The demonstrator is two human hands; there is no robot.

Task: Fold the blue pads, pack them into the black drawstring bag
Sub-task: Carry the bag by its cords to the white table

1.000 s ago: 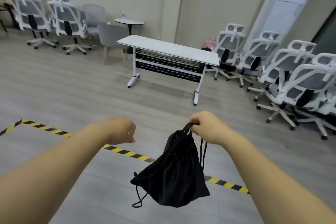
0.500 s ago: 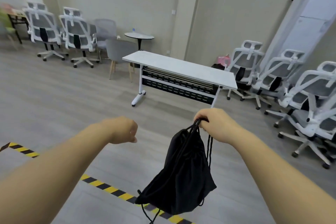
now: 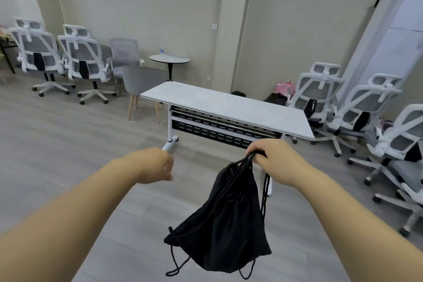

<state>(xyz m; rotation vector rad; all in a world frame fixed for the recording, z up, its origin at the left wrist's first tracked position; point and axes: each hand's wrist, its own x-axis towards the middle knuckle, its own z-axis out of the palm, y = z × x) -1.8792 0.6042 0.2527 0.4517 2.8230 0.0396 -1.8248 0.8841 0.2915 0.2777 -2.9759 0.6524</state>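
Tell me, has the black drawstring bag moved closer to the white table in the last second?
Yes. The black drawstring bag, hanging from the right hand, has come toward the white table.

The black drawstring bag (image 3: 225,220) is matt, crumpled cloth with thin woven cords. The counter (image 3: 229,107) top looks smooth and pale; the floor (image 3: 68,144) shows grey wood-grain planks with a dull sheen.

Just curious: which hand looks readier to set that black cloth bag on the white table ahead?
The right hand: it grips the cords of the black drawstring bag. The left hand is loosely curled, holding nothing.
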